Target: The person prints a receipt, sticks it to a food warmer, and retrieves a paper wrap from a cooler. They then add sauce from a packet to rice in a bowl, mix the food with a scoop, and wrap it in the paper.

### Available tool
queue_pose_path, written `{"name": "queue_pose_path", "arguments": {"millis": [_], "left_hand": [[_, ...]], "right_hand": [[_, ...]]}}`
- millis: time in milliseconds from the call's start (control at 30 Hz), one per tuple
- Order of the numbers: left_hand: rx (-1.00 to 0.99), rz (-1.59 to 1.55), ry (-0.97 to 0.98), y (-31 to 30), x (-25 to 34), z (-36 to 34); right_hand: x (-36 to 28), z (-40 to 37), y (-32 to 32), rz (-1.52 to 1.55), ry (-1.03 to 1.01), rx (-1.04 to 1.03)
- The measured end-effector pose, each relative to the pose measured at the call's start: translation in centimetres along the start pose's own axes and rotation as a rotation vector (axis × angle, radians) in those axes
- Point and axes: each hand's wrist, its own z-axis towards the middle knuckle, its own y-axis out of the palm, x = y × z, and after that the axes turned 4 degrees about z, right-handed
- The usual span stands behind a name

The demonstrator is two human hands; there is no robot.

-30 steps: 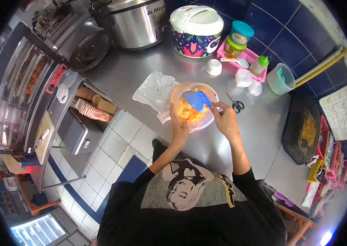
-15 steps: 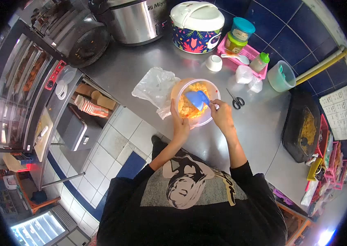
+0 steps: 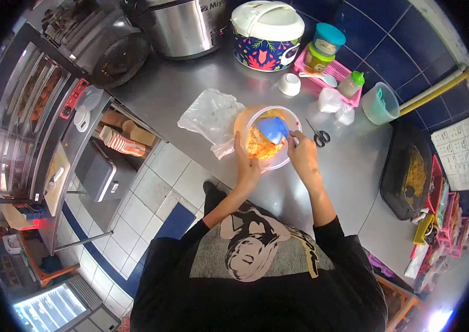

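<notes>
A clear round container (image 3: 286, 157) of orange-yellow food (image 3: 259, 145) stands on the steel counter, close in front of my body. My left hand (image 3: 247, 169) grips its left side, with the thumb near the rim. The fingers of my right hand (image 3: 302, 155) are closed round the handle of a blue scoop (image 3: 272, 130), whose broad head is inside the container, over the food. A crumpled clear plastic bag (image 3: 210, 115) lies just left of the container. Black-handled scissors (image 3: 321, 137) rest to the right of my right hand.
Behind are a patterned rice cooker (image 3: 266, 39), a large steel cooker (image 3: 184, 30), a small white bowl (image 3: 289, 84) and a pink tray (image 3: 338, 71) with jars. A clear tub (image 3: 381, 103) and a black pan (image 3: 407, 171) stand right. The counter's edge runs along the left.
The blue scoop and my right hand have shifted slightly right and up within the container. More food shows at the lower left, and my left hand still holds the side.
</notes>
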Motion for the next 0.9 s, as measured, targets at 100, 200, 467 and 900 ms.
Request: {"name": "queue_pose_path", "arguments": {"millis": [100,200,467,900], "left_hand": [[0.028,-0.012,0.029,-0.2,-0.1,0.1],[0.012,0.046,0.053,-0.5,0.1,-0.8],[-0.007,0.026,0.036,0.1,0.1,-0.3],[-0.035,0.130,0.132,0.2,-0.2,0.2]], "right_hand": [[-1.3,-0.6,-1.1,0.033,-0.039,-0.012],[-2.0,-1.0,-0.3,-0.151,-0.104,0.015],[4.0,-2.4,2.1,0.129,-0.215,-0.056],[3.5,-1.4,1.4,1.412,1.052,-0.500]]}}
